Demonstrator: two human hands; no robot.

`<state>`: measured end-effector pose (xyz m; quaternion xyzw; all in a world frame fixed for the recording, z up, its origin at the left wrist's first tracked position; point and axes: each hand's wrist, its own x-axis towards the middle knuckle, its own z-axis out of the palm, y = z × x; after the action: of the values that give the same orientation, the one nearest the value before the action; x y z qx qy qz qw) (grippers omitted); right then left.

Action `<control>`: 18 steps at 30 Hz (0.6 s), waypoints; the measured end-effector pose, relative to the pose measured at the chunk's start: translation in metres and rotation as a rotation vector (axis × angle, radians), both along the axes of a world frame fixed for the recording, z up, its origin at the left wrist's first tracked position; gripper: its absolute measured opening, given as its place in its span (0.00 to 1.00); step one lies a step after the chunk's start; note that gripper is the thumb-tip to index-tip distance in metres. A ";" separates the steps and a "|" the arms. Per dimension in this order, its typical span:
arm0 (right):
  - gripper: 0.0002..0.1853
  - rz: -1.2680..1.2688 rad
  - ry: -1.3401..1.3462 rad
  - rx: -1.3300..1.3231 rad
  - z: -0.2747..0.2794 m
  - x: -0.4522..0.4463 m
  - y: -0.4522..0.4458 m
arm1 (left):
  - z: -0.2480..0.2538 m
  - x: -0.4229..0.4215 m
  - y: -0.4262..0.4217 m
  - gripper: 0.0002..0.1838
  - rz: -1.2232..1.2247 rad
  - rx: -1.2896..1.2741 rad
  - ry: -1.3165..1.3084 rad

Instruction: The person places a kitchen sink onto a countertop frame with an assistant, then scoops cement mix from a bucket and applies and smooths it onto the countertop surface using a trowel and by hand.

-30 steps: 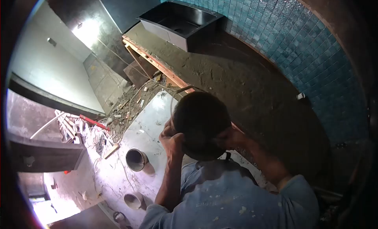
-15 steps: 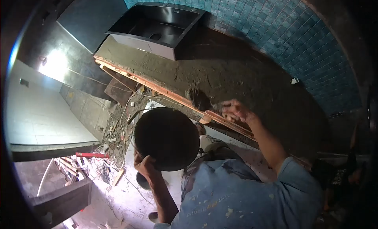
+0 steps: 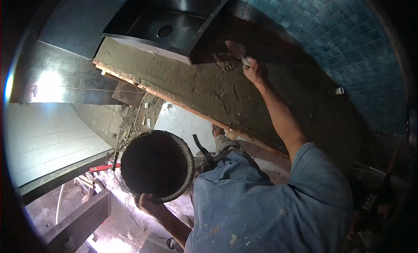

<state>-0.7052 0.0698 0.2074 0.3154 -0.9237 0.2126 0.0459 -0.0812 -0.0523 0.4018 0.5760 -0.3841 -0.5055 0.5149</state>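
My left hand (image 3: 147, 203) is closed on the near rim of a round, mortar-crusted bucket (image 3: 188, 155). The inside of the bucket is too dark to make out. My right hand (image 3: 255, 72), arm stretched forward, grips the handle of a trowel (image 3: 235, 48). Its pointed blade is over the far part of a wet mortar bed (image 3: 191, 85). Beside the blade lies a lumpy heap of mortar (image 3: 225, 61) on that bed.
A dark sink (image 3: 178, 24) sits in the counter at the far left, near a blue tiled wall (image 3: 305, 26). A wooden board (image 3: 174, 106) edges the mortar. Cables and a red bar (image 3: 101, 167) lie at lower left. A small white cup-like piece (image 3: 339, 91) is by the wall.
My right hand has swung the trowel forward from the wooden edge, and a mortar heap now lies near the sink. The bucket in my left hand has moved left and lower.
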 end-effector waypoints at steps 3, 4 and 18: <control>0.20 0.208 -0.068 -0.107 -0.005 -0.010 -0.001 | -0.009 0.011 -0.014 0.19 -0.016 0.084 0.047; 0.19 0.310 -0.022 -0.039 -0.011 -0.012 0.000 | -0.007 0.007 -0.016 0.20 0.001 0.096 0.014; 0.22 0.360 -0.325 0.074 0.022 -0.016 0.001 | -0.033 0.040 -0.049 0.23 -0.049 -0.101 -0.170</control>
<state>-0.7216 0.0704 0.2290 0.4381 -0.8550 0.2315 -0.1535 -0.0407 -0.1014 0.3686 0.5805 -0.4654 -0.4474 0.4962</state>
